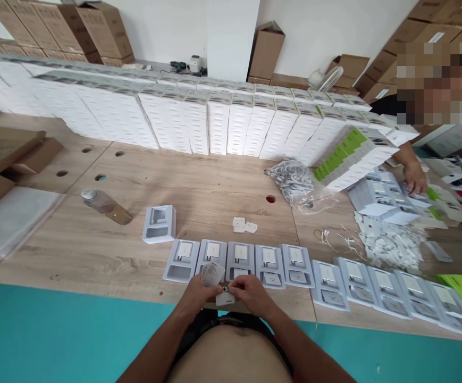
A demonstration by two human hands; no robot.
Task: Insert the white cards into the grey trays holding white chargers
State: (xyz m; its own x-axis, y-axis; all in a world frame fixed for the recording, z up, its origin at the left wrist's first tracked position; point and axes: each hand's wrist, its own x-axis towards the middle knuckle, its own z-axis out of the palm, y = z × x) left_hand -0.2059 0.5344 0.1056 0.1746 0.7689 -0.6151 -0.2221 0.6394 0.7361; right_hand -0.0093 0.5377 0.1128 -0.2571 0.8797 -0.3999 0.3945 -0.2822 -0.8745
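My left hand is closed round a bundle of small printed leaflets near the table's front edge. A white card with a dark mark hangs between my hands. My right hand pinches at the upper edge of this card, close to my left thumb. Just beyond my hands runs a row of white moulded trays, each with a white boxy device in its upper recess. Several trays, such as the one at centre right, also hold a leaflet in the lower recess. My hands partly hide the nearest trays.
Stacked empty trays and a lying bottle are to the left. Small white pieces lie mid-table, with bagged cables farther right. A long wall of white boxes lines the back. A co-worker's hand touches trays at right.
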